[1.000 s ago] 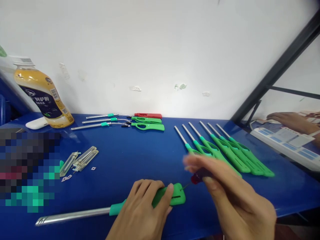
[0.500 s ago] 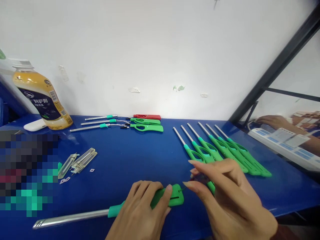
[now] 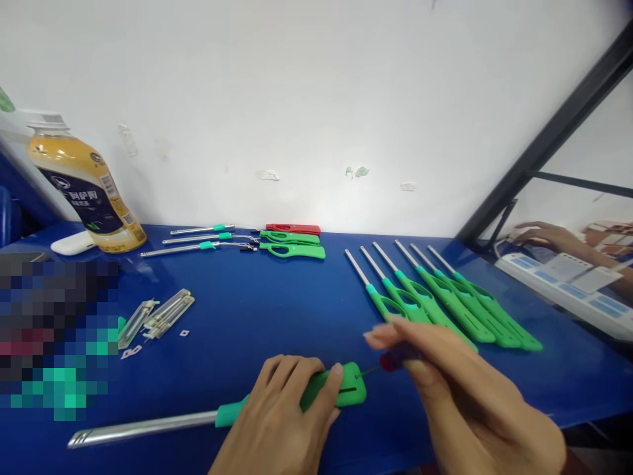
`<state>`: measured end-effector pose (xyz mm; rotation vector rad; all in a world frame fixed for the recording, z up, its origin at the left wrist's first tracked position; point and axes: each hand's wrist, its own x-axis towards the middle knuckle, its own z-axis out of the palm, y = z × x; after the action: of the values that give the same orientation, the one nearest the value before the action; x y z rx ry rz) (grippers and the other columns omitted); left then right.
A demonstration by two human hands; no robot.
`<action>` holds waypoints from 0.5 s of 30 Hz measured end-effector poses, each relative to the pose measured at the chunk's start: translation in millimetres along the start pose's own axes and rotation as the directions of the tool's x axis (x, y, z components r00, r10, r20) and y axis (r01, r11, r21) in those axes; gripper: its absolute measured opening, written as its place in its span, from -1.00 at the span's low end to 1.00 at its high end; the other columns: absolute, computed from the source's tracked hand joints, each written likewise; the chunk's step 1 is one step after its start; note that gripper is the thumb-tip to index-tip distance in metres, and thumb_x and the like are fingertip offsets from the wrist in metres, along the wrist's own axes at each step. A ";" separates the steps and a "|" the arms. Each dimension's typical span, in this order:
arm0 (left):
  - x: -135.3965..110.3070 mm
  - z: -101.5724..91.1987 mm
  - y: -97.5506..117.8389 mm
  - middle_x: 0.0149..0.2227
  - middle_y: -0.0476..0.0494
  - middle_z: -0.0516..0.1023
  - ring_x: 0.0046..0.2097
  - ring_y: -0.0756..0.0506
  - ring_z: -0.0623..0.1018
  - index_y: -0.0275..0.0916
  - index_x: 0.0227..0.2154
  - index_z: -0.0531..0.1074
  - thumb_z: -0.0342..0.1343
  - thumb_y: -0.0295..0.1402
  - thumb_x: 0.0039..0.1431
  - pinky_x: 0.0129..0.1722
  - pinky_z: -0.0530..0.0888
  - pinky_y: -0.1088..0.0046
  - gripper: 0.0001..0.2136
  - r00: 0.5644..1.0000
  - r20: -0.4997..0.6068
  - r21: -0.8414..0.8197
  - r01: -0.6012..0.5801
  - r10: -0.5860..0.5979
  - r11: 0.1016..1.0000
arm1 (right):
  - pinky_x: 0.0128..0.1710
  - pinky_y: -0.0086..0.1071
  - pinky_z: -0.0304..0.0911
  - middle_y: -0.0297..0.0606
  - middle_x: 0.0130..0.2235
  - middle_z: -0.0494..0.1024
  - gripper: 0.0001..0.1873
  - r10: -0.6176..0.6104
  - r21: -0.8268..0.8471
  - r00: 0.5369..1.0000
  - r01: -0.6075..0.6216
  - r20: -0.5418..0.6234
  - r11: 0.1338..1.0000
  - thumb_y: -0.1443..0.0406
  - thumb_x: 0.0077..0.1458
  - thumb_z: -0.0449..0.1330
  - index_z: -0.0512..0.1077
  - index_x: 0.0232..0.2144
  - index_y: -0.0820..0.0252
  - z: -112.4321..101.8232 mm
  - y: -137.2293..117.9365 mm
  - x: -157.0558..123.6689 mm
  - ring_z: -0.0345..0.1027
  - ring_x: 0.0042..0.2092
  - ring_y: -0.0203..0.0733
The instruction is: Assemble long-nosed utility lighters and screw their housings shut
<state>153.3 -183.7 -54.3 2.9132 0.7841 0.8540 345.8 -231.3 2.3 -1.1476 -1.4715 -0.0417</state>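
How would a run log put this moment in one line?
left hand: holds lighter on table | right hand: pinches thin tool, tip at lighter's handle end

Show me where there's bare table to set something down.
The widest bare patch of table lies between the clear plastic cases and the row of green lighters, beyond the left hand and short of the taken-apart lighters. A narrower one separates that row from the white strip. It is crowded near the bottle and around the right hand.
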 end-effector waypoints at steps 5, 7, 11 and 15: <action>-0.4 -1.5 1.3 -0.02 -0.24 0.61 -0.05 -0.26 0.64 -0.24 0.27 0.38 -0.03 -0.47 0.53 -0.10 0.67 0.11 -0.66 0.998 0.049 -0.006 0.030 -0.029 1.000 | -0.39 -0.35 0.42 -0.35 -0.28 0.59 -0.50 -0.104 -0.019 0.990 0.103 -0.091 0.995 0.49 0.17 0.43 0.65 0.08 -0.10 2.4 -0.7 -0.4 0.49 -0.31 -0.24; -0.8 -1.8 1.6 -0.02 -0.24 0.61 -0.05 -0.26 0.64 -0.23 0.27 0.38 -0.04 -0.46 0.54 -0.10 0.67 0.11 -0.66 0.998 0.050 -0.003 0.033 -0.033 0.999 | -0.30 -0.34 0.48 -0.29 -0.15 0.64 -0.55 -0.097 -0.042 0.995 0.095 -0.027 0.995 0.43 0.27 0.37 0.63 0.13 -0.10 2.2 -0.2 0.3 0.55 -0.22 -0.20; -1.1 -0.6 1.3 -0.03 -0.25 0.62 -0.08 -0.25 0.64 -0.25 0.26 0.38 -0.07 -0.44 0.55 -0.13 0.66 0.14 -0.67 1.000 0.023 0.008 0.001 -0.002 1.000 | -0.22 -0.37 0.53 -0.34 -0.08 0.69 -0.57 -0.019 0.014 0.998 0.018 0.059 1.000 0.45 0.39 0.20 0.59 0.15 -0.12 0.5 1.1 1.6 0.61 -0.14 -0.21; -0.6 1.1 0.4 -0.04 -0.23 0.62 -0.08 -0.23 0.64 -0.23 0.26 0.38 -0.09 -0.44 0.57 -0.12 0.66 0.18 -0.67 1.000 0.014 0.028 0.018 -0.018 0.999 | -0.31 -0.36 0.46 -0.38 -0.29 0.56 -0.54 -0.064 -0.087 0.994 0.056 -0.091 0.995 0.45 0.24 0.40 0.63 0.11 -0.11 0.2 3.0 1.7 0.49 -0.30 -0.26</action>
<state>153.6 -184.2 -55.5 2.9280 0.8266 0.8267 347.9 -228.6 1.8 -1.1540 -1.4322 -0.1984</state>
